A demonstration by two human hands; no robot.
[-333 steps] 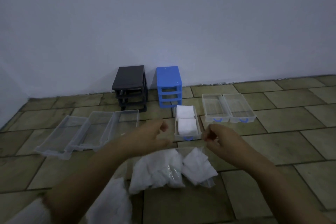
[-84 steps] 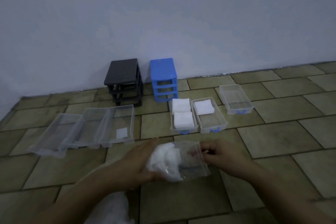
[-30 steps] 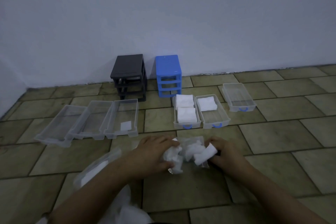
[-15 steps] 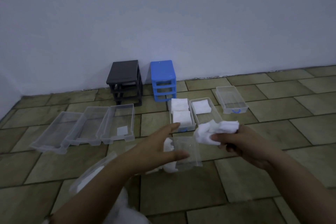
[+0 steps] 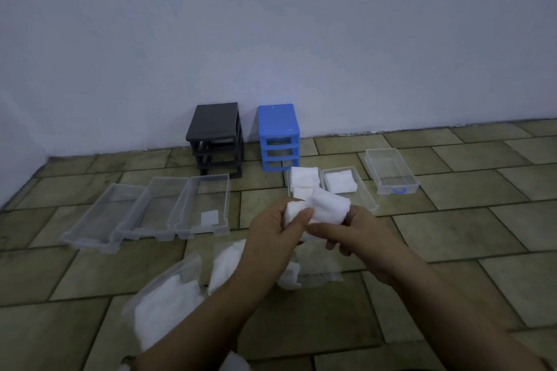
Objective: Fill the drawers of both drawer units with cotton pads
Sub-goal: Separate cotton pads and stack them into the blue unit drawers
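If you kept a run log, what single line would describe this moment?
hands: left hand and right hand both hold white cotton pad stack | middle blue-handled clear plastic drawer: half filled | six drawers out

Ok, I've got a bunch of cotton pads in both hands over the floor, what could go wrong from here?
1. The bunch of cotton pads looks loosely gripped between your left hand and right hand, so some could drop on the tiled floor.
2. The half-filled drawer is narrow, so a rumpled bunch may hang over its rim.
3. The open plastic bag lies under your wrists and could get dragged, spilling the pads left inside.
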